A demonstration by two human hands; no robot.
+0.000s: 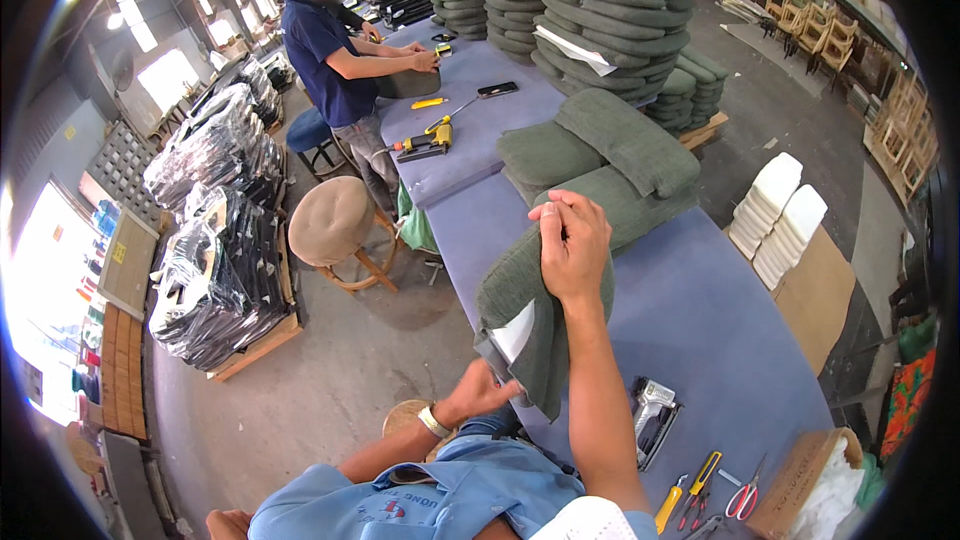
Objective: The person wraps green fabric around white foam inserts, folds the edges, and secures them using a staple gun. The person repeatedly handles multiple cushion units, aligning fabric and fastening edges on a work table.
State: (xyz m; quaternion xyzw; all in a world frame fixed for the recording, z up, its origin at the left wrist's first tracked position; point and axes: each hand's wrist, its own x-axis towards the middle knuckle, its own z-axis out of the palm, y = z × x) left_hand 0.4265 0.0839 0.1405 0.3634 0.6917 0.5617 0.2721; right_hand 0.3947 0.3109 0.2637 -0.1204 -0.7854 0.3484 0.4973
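The long bench covered in blue-purple cloth [700, 310] runs from the lower right up toward the far left, its left edge open to bare concrete floor [330, 380]. Tall stacks of green fabric seat cushions [600, 10] stand at its far end and block the right side there. Plastic-wrapped black bundles on a wooden pallet [215, 280] line the floor's left margin, beside a round padded tan stool [335, 222]. A person in a dark blue shirt [320, 50] works at the bench's far stretch. 3 loose green cushions [610, 155] lie mid-bench, just behind the work. White foam pads [775, 220] are stacked on a brown board off the right edge.

At the near edge, a green fabric-covered seat pad [530, 310] stands tilted on the bench rim. The right hand [572, 245] is closed over its top edge, fingers curled down the front. The left hand [482, 390] grips its lower edge by a white underside patch. A grey staple gun [650, 415] lies just right, then yellow-handled pliers [700, 485] and red-handled scissors [745, 500] beside a cardboard box [800, 480].
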